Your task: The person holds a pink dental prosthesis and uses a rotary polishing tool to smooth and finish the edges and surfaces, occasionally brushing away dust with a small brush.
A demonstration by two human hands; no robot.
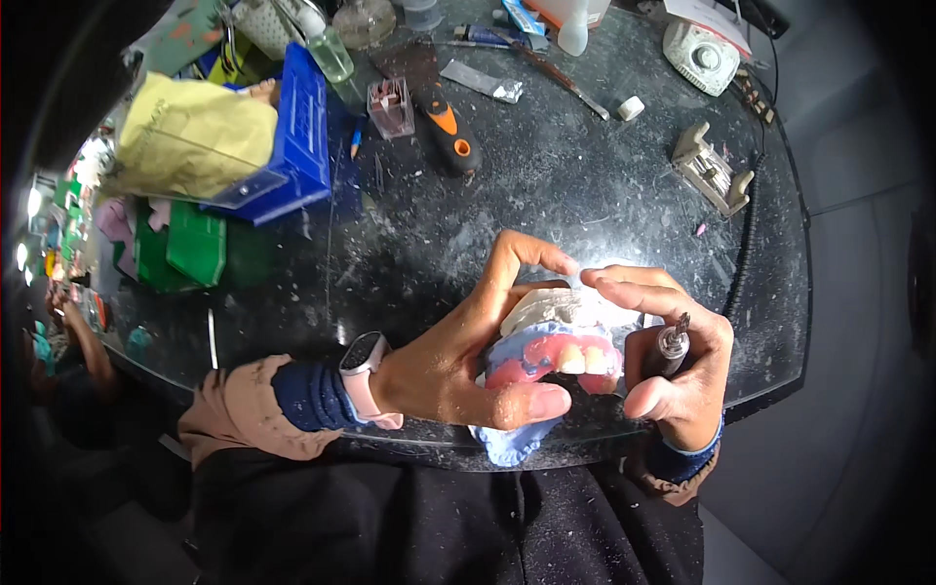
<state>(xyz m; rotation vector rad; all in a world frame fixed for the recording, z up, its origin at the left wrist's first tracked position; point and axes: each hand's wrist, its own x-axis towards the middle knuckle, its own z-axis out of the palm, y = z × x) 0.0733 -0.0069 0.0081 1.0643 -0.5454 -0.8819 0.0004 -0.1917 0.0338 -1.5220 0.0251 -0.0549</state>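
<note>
My left hand (458, 361) is closed round a dental cast, thumb on the near side and index finger arched over the far side. The cast has a white plaster part (570, 308) and a blue part (511, 445). On it sits a pink denture base (546, 353) with pale front teeth (583, 361). My right hand (697, 370) grips a dark rotary handpiece (663, 359) with a metal collar and a bur pointing upward, away from the denture. Its index and middle fingers reach to the plaster's far edge. The palm side of the left hand's grip is hidden.
Blue bin (310, 127) with a yellow packet and green bin (195, 244) stand left. An orange-black handle (453, 141), a clear box (390, 109) and a brown-handled tool (565, 83) lie farther back. At right are a metal holder (712, 171) and a coiled cord (751, 244).
</note>
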